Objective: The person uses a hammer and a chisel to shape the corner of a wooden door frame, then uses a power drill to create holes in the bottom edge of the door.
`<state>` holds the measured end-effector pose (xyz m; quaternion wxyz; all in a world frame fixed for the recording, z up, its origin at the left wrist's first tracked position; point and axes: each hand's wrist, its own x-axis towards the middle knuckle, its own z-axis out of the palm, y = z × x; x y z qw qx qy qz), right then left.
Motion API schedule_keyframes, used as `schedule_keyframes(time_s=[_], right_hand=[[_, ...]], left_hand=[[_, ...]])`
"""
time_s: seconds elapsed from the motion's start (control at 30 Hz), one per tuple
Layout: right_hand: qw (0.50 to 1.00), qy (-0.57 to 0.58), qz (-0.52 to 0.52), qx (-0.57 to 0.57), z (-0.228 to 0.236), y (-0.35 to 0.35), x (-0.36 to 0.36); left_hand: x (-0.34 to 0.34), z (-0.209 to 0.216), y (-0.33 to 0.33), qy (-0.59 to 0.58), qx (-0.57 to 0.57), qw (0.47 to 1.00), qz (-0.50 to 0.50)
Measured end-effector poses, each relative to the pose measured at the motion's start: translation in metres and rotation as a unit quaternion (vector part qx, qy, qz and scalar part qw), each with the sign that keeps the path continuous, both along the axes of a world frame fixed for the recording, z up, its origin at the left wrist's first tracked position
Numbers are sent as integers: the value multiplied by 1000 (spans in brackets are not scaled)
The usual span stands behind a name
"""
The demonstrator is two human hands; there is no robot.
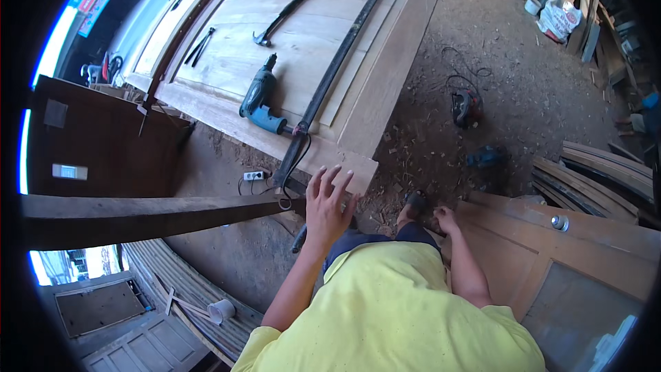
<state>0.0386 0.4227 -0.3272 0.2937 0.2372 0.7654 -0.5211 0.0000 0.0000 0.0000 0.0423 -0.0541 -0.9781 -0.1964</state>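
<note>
My left hand (328, 203) is open, fingers spread and a little bent, at the near edge of a pale wooden door panel (358, 158). Whether its fingertips touch the wood I cannot tell. At my right side hangs my right hand (446, 219), its fingers loosely bent and nothing visible in them. On the panel lie a teal power drill (259, 96), a claw hammer (284, 15) and dark pincers (200, 48). A long dark metal bar clamp (344, 45) runs along the panel, the drill's cord by its near end.
A second bar clamp (193, 24) crosses farther left. A dark wooden beam (151, 213) juts in from the left. Power tools, a red-black one (467, 109) and a blue one (486, 157), sit on the littered floor. A brown door with a knob (560, 223) is at my right.
</note>
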Motion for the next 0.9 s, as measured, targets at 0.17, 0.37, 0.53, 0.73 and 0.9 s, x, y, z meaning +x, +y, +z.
schedule_keyframes(time_s=[0.17, 0.37, 0.53, 0.73, 0.9], right_hand=[[977, -184, -71, 74, -21, 93, 32], [967, -196, -154, 58, -23, 151, 98], [948, -227, -225, 14, -1, 134, 47], [971, -1, -5, -238, 105, -29, -120], [781, -100, 28, -616, 221, -172, -182]], left_hand=[[-61, 3, 76, 29, -132, 989, 55], [-53, -9, 84, 21, -158, 984, 86], [-58, -24, 92, 51, -151, 981, 107], [-58, -39, 98, 90, -161, 976, 118], [-54, -42, 94, 123, -129, 975, 130]])
